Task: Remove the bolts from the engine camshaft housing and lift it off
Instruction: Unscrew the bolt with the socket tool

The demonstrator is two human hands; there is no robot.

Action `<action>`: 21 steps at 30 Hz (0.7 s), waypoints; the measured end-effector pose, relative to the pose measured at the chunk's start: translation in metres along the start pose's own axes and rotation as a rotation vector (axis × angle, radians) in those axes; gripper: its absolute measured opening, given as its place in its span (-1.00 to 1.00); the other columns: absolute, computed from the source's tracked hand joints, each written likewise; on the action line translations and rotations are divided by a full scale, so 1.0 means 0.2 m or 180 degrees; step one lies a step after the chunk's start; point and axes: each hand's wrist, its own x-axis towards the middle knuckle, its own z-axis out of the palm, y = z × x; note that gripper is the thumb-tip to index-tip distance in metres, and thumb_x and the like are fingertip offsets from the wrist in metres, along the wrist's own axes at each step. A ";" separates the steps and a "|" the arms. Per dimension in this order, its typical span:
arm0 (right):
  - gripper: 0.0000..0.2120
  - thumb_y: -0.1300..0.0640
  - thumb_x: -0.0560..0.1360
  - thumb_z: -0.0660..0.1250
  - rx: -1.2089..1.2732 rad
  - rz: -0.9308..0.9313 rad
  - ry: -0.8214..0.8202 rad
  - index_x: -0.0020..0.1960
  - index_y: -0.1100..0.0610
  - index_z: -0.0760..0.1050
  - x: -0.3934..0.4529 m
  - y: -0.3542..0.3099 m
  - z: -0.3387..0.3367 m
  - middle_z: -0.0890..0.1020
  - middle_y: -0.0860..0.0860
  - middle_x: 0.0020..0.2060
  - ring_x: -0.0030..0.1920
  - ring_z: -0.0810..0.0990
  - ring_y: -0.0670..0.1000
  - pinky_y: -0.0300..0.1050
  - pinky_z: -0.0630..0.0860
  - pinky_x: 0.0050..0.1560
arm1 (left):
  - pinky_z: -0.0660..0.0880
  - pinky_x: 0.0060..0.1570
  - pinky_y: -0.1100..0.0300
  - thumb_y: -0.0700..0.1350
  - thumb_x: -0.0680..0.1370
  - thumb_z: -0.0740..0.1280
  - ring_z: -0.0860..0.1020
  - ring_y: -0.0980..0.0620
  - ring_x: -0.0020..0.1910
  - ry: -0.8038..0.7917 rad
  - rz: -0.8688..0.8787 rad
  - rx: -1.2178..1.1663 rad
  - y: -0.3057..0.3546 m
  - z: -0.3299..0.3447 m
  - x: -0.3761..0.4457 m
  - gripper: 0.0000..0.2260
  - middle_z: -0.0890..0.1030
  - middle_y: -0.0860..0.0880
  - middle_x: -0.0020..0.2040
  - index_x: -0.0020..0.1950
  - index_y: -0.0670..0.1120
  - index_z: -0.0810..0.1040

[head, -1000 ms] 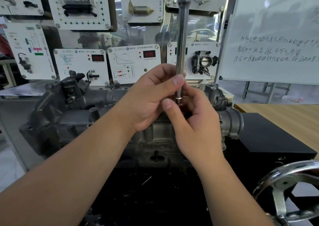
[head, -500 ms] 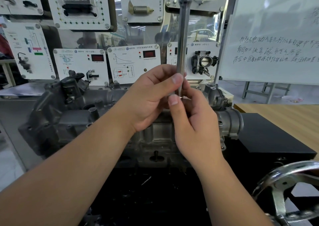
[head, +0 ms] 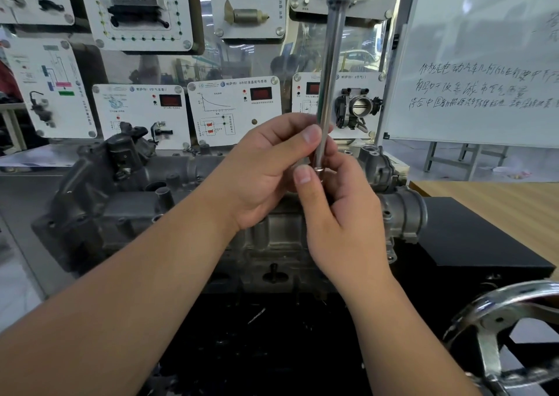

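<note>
A grey camshaft housing [head: 187, 202] sits on the engine atop a black stand [head: 472, 244], with a wooden bench [head: 496, 202] to the right, a chrome handwheel [head: 499, 329] at lower right, white training panels [head: 233, 111] and a whiteboard [head: 484, 63] behind. Above the housing, the left hand [head: 266, 172] has its grip narrow, thumb and fingers pinching an upright steel tool shaft [head: 328, 93]. The right hand [head: 338, 211] pinches the shaft's lower tip, where a small metal collar shows.

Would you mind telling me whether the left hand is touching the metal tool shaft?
Touching: in the head view the left hand pinches the shaft between thumb and fingers.
</note>
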 end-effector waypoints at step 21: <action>-0.76 -0.13 0.63 0.12 -0.0172 -0.0154 -0.0154 0.00 -0.05 0.50 0.01 -0.01 -0.01 0.59 -0.17 -0.26 -0.25 0.55 -0.09 0.01 0.49 -0.24 | 0.43 0.10 0.02 -0.07 0.60 0.32 0.61 0.07 -0.08 -0.0033 -0.0025 -0.0026 0.00 -0.01 -0.01 -0.80 0.69 0.03 -0.14 -0.10 0.06 0.74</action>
